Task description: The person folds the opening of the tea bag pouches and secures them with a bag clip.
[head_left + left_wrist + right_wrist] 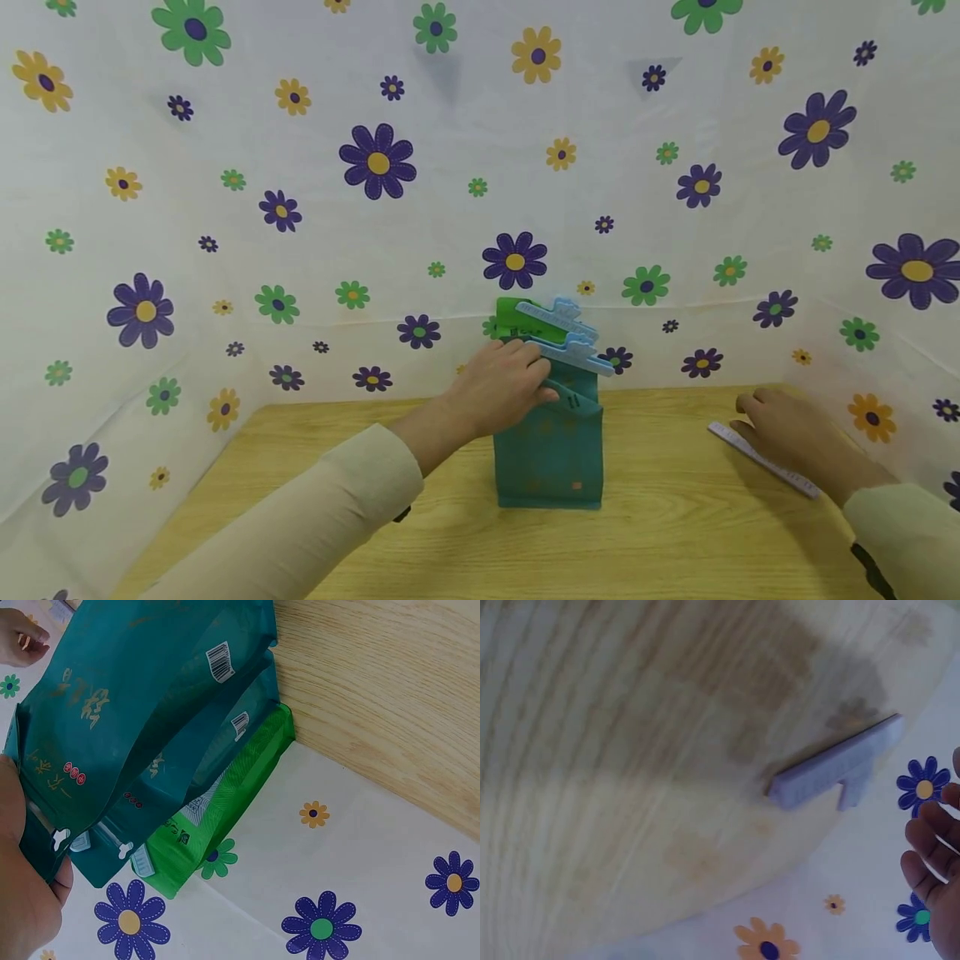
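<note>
My left hand (498,387) pinches the top of the front teal bag (549,467), which stands upright on the table. In the left wrist view, the thumb and fingers (64,881) are at that bag's upper edge. Close behind it are a second teal bag (232,724) and a bright green bag (255,765). Light blue bag clips (573,354) lie across the tops of the bags behind. At the right, my right hand (795,437) hovers by a pale lilac bag clip (836,765) on the table. Its fingers are loosely bent and apart from the clip in the right wrist view.
The wood-grain table (420,550) reaches back to a white cloth wall (450,233) printed with flowers. That cloth also stands along the left and right sides. The bags are near the table's back edge.
</note>
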`<state>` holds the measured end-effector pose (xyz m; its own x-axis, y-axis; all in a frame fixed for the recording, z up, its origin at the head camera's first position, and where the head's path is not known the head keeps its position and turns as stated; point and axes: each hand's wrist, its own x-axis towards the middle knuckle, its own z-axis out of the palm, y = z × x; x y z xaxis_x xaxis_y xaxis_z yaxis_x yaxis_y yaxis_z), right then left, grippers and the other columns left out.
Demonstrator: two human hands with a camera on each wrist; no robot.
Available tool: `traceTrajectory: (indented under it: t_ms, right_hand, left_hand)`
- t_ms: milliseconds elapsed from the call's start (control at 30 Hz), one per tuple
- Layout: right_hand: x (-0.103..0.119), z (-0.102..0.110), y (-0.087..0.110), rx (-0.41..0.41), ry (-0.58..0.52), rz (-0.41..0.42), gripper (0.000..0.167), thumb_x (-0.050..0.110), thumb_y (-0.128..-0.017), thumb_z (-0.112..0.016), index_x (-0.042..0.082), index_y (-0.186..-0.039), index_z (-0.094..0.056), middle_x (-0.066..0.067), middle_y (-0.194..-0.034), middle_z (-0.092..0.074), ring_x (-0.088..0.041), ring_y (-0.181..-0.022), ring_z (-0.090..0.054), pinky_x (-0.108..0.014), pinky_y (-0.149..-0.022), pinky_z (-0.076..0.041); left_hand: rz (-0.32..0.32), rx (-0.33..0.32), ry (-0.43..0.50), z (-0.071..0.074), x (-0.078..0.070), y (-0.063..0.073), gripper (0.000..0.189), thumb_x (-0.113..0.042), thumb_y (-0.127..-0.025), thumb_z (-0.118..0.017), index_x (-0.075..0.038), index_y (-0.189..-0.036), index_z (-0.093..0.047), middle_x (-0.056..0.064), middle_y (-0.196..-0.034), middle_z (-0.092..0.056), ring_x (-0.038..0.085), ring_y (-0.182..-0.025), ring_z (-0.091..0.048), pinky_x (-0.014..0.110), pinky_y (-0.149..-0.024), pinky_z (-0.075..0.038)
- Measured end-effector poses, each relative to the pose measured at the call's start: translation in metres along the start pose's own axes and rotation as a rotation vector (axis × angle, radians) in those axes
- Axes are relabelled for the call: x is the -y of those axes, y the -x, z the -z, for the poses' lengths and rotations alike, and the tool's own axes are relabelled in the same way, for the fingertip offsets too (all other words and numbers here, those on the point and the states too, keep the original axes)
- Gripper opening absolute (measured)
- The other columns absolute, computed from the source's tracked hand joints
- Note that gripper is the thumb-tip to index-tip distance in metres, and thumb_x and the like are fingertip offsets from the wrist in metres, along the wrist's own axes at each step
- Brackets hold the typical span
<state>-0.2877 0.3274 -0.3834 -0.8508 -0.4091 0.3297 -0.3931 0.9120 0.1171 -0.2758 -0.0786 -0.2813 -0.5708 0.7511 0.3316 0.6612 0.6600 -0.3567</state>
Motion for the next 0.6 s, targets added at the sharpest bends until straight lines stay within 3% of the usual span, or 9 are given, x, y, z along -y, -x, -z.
traceTrajectory:
  t_ms: [167, 300, 433, 600]
  right_hand:
    - [-0.009, -0.01, 0.012, 0.116, 0.049, -0.138, 0.031, 0.022, -0.092, -0.067, -0.008, -0.097, -0.061, -0.016, -0.084, -0.062, -0.035, -0.078, -0.063, -0.052, -0.073, -0.053]
    - [-0.015, -0.018, 0.02, 0.204, 0.04, -0.228, 0.035, 0.026, -0.095, -0.062, -0.009, -0.098, -0.06, -0.018, -0.087, -0.061, -0.038, -0.081, -0.06, -0.058, -0.072, -0.049]
    - [-0.018, -0.024, 0.023, 0.27, 0.003, -0.252, 0.035, 0.028, -0.095, -0.063, -0.006, -0.098, -0.06, -0.019, -0.09, -0.061, -0.039, -0.082, -0.059, -0.06, -0.07, -0.047]
    - [-0.017, -0.025, 0.022, 0.263, -0.103, -0.266, 0.034, 0.025, -0.094, -0.066, -0.006, -0.098, -0.054, -0.02, -0.09, -0.059, -0.037, -0.082, -0.059, -0.056, -0.069, -0.049]
  left_hand:
    - [-0.001, -0.002, -0.002, 0.0, 0.0, 0.0, 0.031, -0.044, -0.102, -0.053, -0.016, -0.101, -0.066, -0.003, -0.096, -0.063, 0.015, -0.088, -0.056, 0.027, -0.075, -0.044]
    - [0.003, 0.003, -0.003, 0.001, 0.0, 0.001, 0.031, -0.045, -0.102, -0.053, -0.016, -0.101, -0.066, -0.003, -0.096, -0.063, 0.015, -0.088, -0.056, 0.027, -0.076, -0.044]
    - [0.005, 0.009, 0.0, 0.001, 0.0, 0.001, 0.031, -0.045, -0.102, -0.052, -0.016, -0.101, -0.065, -0.003, -0.095, -0.062, 0.015, -0.088, -0.055, 0.028, -0.077, -0.044]
    - [0.004, -0.005, 0.014, 0.0, 0.0, 0.001, 0.03, -0.044, -0.102, -0.053, -0.016, -0.098, -0.065, -0.003, -0.092, -0.061, 0.015, -0.085, -0.054, 0.028, -0.075, -0.043]
